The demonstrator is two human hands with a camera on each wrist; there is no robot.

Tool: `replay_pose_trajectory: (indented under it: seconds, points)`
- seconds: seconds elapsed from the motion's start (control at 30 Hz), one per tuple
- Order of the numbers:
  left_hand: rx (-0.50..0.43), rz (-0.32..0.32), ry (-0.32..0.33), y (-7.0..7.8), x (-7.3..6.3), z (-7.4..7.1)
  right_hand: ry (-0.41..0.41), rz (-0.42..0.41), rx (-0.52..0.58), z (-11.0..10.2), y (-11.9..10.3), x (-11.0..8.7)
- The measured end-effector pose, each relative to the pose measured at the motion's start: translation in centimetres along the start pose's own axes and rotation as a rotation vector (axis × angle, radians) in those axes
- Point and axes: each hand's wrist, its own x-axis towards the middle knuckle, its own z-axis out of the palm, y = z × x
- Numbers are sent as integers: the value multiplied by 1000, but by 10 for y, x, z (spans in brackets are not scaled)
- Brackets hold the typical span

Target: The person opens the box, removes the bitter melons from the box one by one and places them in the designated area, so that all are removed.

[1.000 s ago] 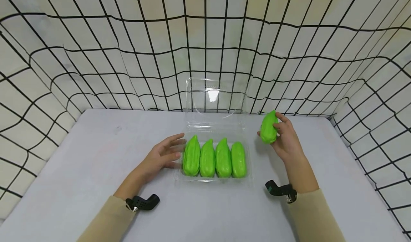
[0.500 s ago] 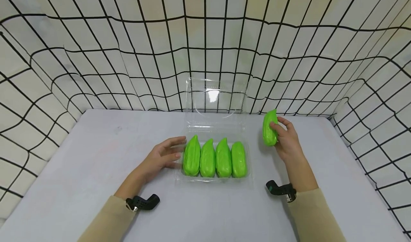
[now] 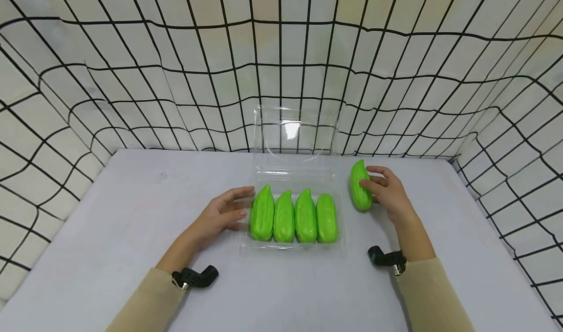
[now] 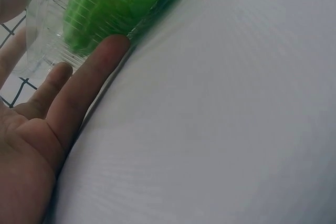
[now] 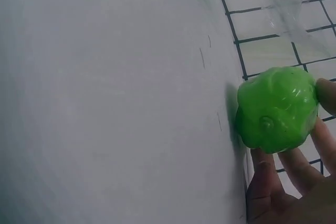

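Note:
My right hand (image 3: pixel 389 195) grips a glossy bright green bitter melon (image 3: pixel 361 188) between thumb and fingers, its pointed tip facing away from me. In the right wrist view the melon's blunt, lumpy end (image 5: pixel 275 111) faces the camera, close by the white table. Left of it, several similar bitter melons (image 3: pixel 306 218) lie side by side in a clear plastic box (image 3: pixel 288 247). My left hand (image 3: pixel 222 214) is at the box's left wall, fingers loosely extended. In the left wrist view one fingertip (image 4: pixel 116 43) lies right against the plastic.
The box's clear lid (image 3: pixel 296 134) stands raised at the back, hinged along the far side. Black wire grid (image 3: pixel 281 68) in front of white sheeting encloses the back and sides of the white table (image 3: pixel 281 293). Each wrist carries a black camera mount (image 3: pixel 200 276).
My right hand has turned the bitter melon more upright in its fingers, then brought it left and nearer to me, lower toward the table. My left hand has stayed at the box.

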Motion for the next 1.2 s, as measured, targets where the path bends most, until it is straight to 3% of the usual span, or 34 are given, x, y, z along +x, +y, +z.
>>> replay_pose_trajectory:
  seconds: [0.23,0.47,0.63,0.8,0.97,1.2]
  points:
    - [3,11,-10,0,0,-1,-79,-56,-206,-5,-1,-7]
    - [7,-1,-4,1,-2,-1,-160,-50,-312,-2,-8,-13]
    - [5,4,-6,1,-2,-1,-124,-79,-370,2,-10,-15]
    - [0,4,-8,1,-1,1,-60,-90,-315,0,-7,-13]
    - [5,1,-5,1,-1,2,-97,-80,-242,-1,-5,-13]
    - [11,1,-4,2,-3,2,-119,-117,-261,4,-4,-12]
